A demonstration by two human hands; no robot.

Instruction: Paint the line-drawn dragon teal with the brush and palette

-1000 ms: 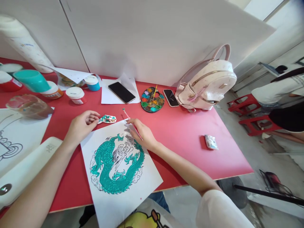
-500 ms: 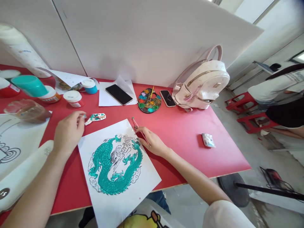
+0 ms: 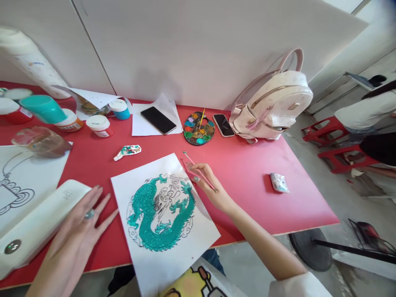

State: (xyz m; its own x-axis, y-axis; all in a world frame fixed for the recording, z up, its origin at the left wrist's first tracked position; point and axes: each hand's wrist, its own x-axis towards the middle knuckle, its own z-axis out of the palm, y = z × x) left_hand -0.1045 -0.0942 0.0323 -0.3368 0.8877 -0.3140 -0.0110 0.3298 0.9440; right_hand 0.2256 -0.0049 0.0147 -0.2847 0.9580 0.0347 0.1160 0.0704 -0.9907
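A white sheet with a teal-painted dragon [image 3: 163, 212] lies on the red table [image 3: 247, 169] in front of me. My right hand [image 3: 210, 187] rests at the sheet's right edge, fingers closed round a thin pink paintbrush [image 3: 198, 170] whose tip points up and left. My left hand [image 3: 82, 225] lies flat on the table left of the sheet, fingers stretched out, a ring on one finger, holding nothing. A small paint-smeared scrap [image 3: 128, 151] lies on the table above the sheet, apart from both hands.
A round paint palette [image 3: 198, 130] with a brush, two phones [image 3: 158, 120] [image 3: 223, 125], a pale backpack [image 3: 275, 105], paint pots [image 3: 98, 124], a white case [image 3: 37, 222] and a small packet [image 3: 279, 182] sit around. A person sits on red stools [image 3: 334, 152] at right.
My left hand let go of the paint-smeared scrap, drew back toward me and now lies flat. My right hand slid right along the sheet's edge with the brush.
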